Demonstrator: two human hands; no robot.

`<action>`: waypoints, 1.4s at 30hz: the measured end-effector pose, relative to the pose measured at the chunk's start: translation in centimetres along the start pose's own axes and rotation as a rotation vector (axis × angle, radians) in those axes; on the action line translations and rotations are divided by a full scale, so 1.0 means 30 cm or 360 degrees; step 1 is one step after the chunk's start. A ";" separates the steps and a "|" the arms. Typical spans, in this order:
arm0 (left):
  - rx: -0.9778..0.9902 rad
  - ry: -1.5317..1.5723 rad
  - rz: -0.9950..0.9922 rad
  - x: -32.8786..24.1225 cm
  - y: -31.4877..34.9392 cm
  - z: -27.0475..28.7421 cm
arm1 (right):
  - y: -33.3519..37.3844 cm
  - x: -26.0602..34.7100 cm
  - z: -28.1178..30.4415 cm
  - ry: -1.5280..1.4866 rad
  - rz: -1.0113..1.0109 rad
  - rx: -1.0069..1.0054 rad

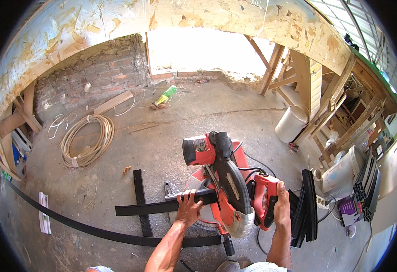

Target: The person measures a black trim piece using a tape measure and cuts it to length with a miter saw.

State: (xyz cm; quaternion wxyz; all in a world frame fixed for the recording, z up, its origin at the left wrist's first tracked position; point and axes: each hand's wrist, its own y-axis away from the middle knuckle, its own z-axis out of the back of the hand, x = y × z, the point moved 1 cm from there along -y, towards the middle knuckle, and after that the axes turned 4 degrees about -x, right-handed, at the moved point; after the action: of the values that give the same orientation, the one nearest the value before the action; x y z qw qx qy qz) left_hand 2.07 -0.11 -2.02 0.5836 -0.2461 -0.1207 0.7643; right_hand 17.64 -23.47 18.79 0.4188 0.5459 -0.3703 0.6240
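A red and black miter saw (228,179) stands on the concrete floor in front of me. My right hand (281,207) is wrapped round its red and black handle (264,185). With my left hand (189,210) I grip a black profile strip (146,208) and hold it against the saw, fingers over its top. The strip's right end goes under the saw head, where the head hides the blade and any contact. Its left part lies across another short black strip (139,186). A long black strip (94,229) runs along the floor nearer to me.
Right of the saw lie a stack of black strips (305,204), a power strip (321,202) and a white bucket (343,172). A coiled hose (108,136), a plank (113,102) and a green bottle (166,96) lie farther off. A white level-like bar (44,213) rests at left. Cables cross the floor.
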 end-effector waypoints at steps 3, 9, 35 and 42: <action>0.0012 -0.0006 -0.0003 -0.001 -0.002 0.002 | -0.001 -0.006 0.006 0.0001 -0.0004 0.0003; 0.0010 0.0017 0.0001 0.001 0.001 0.000 | 0.000 0.012 -0.006 -0.0028 -0.0009 -0.0023; 0.0002 0.0115 0.0036 -0.003 -0.001 -0.002 | 0.030 -0.060 0.015 -0.0025 -0.0003 -0.0019; 0.0054 0.0097 0.0053 -0.008 -0.010 0.018 | 0.029 -0.038 0.013 -0.0002 0.0007 -0.0010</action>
State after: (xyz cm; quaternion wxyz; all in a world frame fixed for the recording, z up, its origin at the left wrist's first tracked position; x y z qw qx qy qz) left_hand 2.08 -0.21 -1.38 0.5783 -0.2613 -0.0857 0.7681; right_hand 17.04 -24.30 17.70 0.4190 0.5443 -0.3738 0.6233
